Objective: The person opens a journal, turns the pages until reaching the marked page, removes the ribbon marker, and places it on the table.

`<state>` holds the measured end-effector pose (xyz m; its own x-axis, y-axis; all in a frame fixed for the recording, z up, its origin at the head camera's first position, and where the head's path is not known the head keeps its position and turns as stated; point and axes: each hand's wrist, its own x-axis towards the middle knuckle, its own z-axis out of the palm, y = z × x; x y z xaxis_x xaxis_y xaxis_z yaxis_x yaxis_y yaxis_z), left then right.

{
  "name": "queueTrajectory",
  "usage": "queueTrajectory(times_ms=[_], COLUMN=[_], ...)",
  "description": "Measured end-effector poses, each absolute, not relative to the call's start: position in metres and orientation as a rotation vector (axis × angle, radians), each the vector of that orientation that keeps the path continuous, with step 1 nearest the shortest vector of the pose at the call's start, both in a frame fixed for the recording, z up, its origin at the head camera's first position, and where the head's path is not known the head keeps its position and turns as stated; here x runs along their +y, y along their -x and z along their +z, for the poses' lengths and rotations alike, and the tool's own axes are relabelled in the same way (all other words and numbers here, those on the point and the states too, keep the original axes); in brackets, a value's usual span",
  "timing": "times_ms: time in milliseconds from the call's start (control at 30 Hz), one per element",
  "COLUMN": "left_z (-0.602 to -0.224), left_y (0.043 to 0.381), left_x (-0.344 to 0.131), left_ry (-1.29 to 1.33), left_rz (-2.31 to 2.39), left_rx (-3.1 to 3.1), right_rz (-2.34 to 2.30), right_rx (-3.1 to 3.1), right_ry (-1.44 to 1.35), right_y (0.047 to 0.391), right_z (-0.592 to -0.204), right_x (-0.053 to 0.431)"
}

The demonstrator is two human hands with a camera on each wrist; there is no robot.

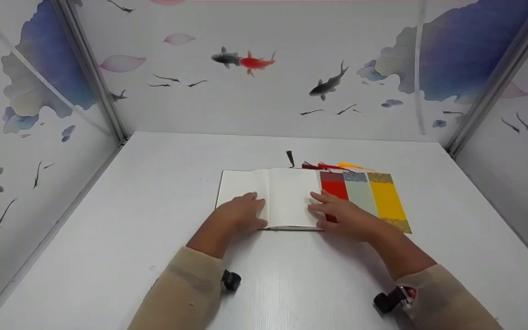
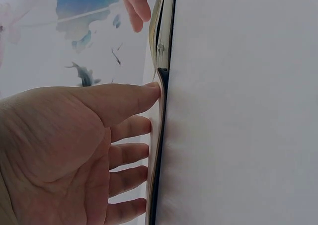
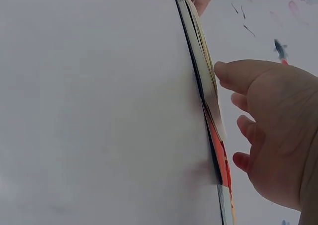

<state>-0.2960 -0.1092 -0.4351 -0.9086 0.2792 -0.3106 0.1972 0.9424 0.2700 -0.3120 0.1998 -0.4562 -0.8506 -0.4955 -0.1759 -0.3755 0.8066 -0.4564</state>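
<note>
An open notebook [image 1: 293, 197] with blank white pages lies flat on the table. My left hand [image 1: 240, 213] rests on its left page; in the left wrist view the thumb and straight fingers touch the page close to the fold. Spread fingers of my right hand [image 1: 349, 217] reach over the right page's outer edge. Under and beside that hand lies a red bookmark [image 1: 335, 182], partly covered by it. Right of it come a pale grey-green bookmark [image 1: 359, 192] and a yellow bookmark [image 1: 388, 201] with glittery gold ends.
Red tassels [image 1: 330, 166] and a yellow tassel [image 1: 352, 165] lie past the bookmarks' far ends. A black tassel [image 1: 290, 158] sticks out beyond the notebook's top edge. White walls [image 1: 255, 110] with painted fish enclose the white table [image 1: 154, 183] on three sides.
</note>
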Motion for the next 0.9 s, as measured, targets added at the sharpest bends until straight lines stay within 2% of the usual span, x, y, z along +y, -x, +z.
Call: queueTrajectory(times_ms=[367,600,900], left_z=[-0.434,-0.433,-0.429], left_y=[0.299,0.298,0.297], left_x=[-0.11,-0.109,-0.105], left_ry=[-0.36,-0.37,-0.372], left_rz=[0.344,0.326,0.286], left_rx=[2.73,2.759,2.77], right_rz=[-0.526,-0.642,-0.752], right_rx=[2.671,2.67,2.796], right_ry=[0.711,0.697,0.506], right_y=[0.31,0.311,0.309], right_z=[-0.458,-0.456,-0.447], right_x=[0.201,0.204,0.197])
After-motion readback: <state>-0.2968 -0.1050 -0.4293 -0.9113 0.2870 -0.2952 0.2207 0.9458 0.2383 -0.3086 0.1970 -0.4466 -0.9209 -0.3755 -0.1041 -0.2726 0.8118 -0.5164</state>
